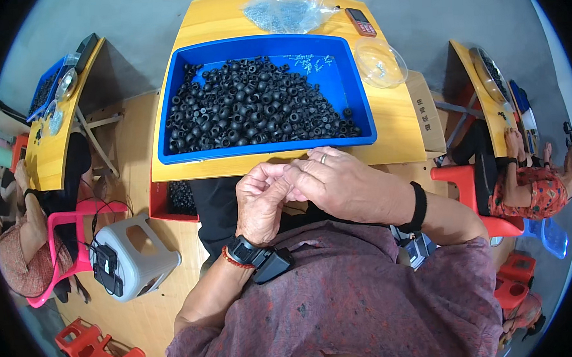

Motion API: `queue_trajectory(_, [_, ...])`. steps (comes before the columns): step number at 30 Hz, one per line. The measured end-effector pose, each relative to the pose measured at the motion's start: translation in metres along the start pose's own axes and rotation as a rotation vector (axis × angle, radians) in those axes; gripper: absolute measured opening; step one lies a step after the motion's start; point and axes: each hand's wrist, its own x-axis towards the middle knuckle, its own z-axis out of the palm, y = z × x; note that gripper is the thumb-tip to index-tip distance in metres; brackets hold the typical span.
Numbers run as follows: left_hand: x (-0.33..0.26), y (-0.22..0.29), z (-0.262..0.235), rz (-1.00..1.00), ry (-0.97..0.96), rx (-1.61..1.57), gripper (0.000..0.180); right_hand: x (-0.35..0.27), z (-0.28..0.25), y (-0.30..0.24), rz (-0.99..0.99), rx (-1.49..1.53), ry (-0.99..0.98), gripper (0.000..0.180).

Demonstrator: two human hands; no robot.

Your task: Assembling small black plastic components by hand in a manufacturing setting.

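My left hand [261,199] and my right hand [330,176] meet just off the near edge of the yellow table [396,124]. The fingertips of both are pinched together, and whatever they hold is hidden or too small to make out. Beyond them lies a blue tray [362,110] with a large heap of small round black plastic parts [250,103], many of them hollow. Small pale pieces [309,62] that look like screws are scattered at the tray's far right.
Behind the tray are a clear bag of small metal pieces [287,13] and a phone [360,21]. A clear round dish [384,76] stands to the right. Below the table is a red bin [158,201] with black parts. Co-workers sit at tables on both sides; a grey stool [132,264] stands left.
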Motion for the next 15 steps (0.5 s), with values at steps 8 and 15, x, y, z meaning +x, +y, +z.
queue_trajectory(8, [-0.0022,-0.0027,-0.0037,0.065,-0.057,0.202,0.006,-0.0037,0.0017,0.0005,0.050,0.033,-0.043,0.034])
queue_trajectory(15, [0.0017,0.0007,0.0014,-0.025,-0.028,0.094,0.013,-0.0026,0.0063,0.0064,0.192,0.266,0.093,0.032])
